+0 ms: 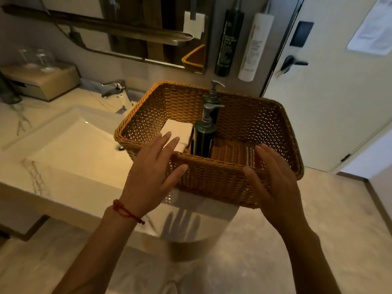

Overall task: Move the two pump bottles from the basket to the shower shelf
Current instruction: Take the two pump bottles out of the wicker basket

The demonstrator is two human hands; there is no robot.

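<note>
Pump bottles [204,136] are stood upright, one behind the other, in the middle of the wicker basket [212,175] — neither has been lifted yet. Going left to right: a white folded cloth [178,132] is seen in the basket's left part; the left hand [152,172] is spread flat over the near left corner, fingers released and grasping nothing. The right hand [273,179] is laid against the near right wall, fingers likewise released — probably to steady the basket on the tabletop [70,185] edge.
</note>
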